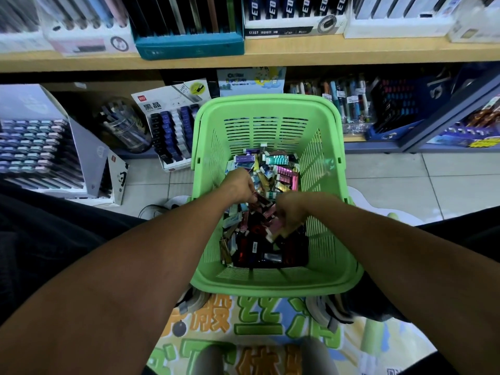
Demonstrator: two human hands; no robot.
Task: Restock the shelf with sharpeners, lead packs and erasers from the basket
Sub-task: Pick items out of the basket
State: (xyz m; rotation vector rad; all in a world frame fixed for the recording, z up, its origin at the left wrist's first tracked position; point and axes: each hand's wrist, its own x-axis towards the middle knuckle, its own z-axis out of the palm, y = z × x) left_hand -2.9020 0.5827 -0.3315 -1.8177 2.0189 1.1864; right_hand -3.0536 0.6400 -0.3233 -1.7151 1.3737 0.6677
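You have both arms reaching down into the green slotted plastic basket on the tiled floor, which sits right in front of the wooden shelf unit so stock has only a short way to travel. Your left hand is curled, fingertips pinching a small dark red flat pack near the top of the heap. Your right hand is curled too, fingers down among pinkish packs; whether it grips one or only rakes through them, you cannot tell from here. The jumble of small coloured packs fills the basket bottom, so you are probably sorting out one kind before lifting.

Much stays unclear: the packs are too small and blurred to tell sharpeners, lead packs and erasers apart. Your palms and fingertips face away. The blue-and-white lead display box stands just beside the basket's left wall, partly cut off by it.
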